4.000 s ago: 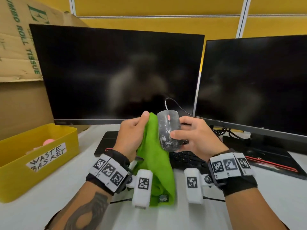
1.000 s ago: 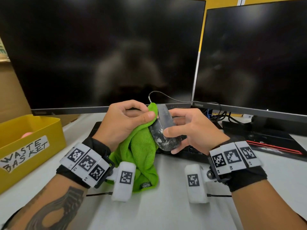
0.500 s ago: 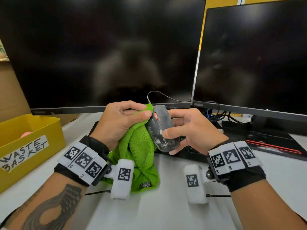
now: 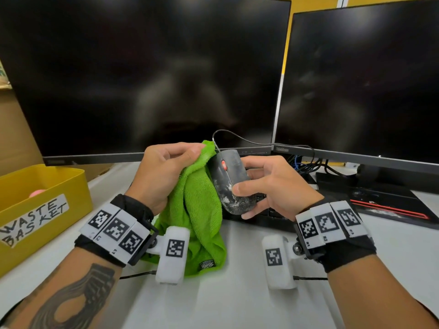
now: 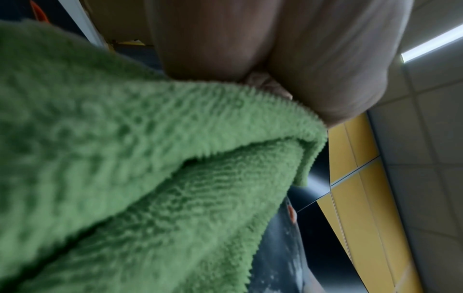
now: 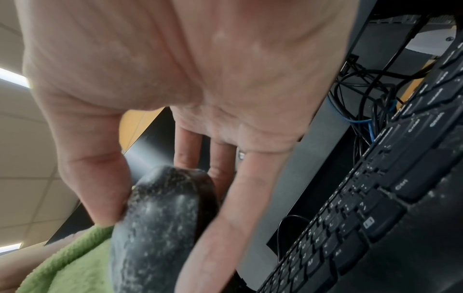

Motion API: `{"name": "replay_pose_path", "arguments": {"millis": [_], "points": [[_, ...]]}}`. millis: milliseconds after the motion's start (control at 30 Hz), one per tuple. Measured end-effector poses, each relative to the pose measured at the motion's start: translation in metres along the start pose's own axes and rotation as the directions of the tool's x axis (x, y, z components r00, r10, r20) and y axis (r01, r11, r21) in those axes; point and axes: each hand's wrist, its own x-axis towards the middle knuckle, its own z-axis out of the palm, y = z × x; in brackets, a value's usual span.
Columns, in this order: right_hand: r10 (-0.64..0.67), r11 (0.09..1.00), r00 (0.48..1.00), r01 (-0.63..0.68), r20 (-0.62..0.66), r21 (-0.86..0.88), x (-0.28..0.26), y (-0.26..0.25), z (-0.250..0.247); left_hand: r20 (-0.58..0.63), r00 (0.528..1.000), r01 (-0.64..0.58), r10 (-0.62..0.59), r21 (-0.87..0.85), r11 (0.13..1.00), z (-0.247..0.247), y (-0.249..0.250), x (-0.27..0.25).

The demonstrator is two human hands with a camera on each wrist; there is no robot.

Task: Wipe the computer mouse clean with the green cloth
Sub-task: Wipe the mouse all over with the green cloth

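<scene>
A black wired computer mouse [image 4: 231, 181] with a red scroll wheel and white dusty smears is held up above the desk. My right hand [image 4: 266, 184] grips it, thumb on its top and fingers behind. My left hand [image 4: 166, 172] pinches the green cloth [image 4: 202, 210] at its top edge, right against the mouse's left side; the rest of the cloth hangs to the desk. In the right wrist view the speckled mouse [image 6: 160, 222] sits between thumb and fingers with the cloth [image 6: 75, 267] beside it. The cloth [image 5: 125, 178] fills the left wrist view, the mouse [image 5: 280, 257] just behind it.
Two dark monitors [image 4: 147, 74] [image 4: 363, 79] stand close behind. A black keyboard [image 4: 273, 218] lies under the right hand. A yellow box [image 4: 47, 203] labelled waste basket sits at left. Cables [image 4: 308, 162] bunch under the right monitor. A white desk [image 4: 237, 300] spreads in front.
The mouse has turned so its top with the red wheel faces me more. My left hand with the cloth has slid up along the mouse's left side.
</scene>
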Motion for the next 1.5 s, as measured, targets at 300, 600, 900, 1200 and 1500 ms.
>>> {"name": "replay_pose_path", "arguments": {"millis": [300,600,900,1200,1500], "points": [[-0.018,1.0,1.0,0.018,0.021,-0.007,0.0,-0.002,0.003,0.048,0.998,-0.045,0.042,0.069,0.997,0.003,-0.002,-0.003],[-0.04,0.998,0.999,0.041,-0.031,0.057,0.0,-0.001,0.0,0.079,0.988,-0.144,0.132,0.166,0.976,0.003,0.0,-0.005],[-0.041,0.999,0.999,0.041,0.006,0.023,0.0,-0.002,0.003,0.045,0.99,-0.139,0.132,0.183,0.973,0.003,0.002,-0.005],[-0.042,0.999,0.999,0.042,0.023,0.008,0.0,-0.003,0.003,0.007,0.989,-0.144,0.145,0.17,0.975,0.005,0.004,-0.007],[-0.034,0.999,0.999,0.034,0.03,-0.015,0.0,-0.002,0.006,-0.021,0.988,-0.15,0.156,0.18,0.972,0.008,0.006,-0.011]]}}
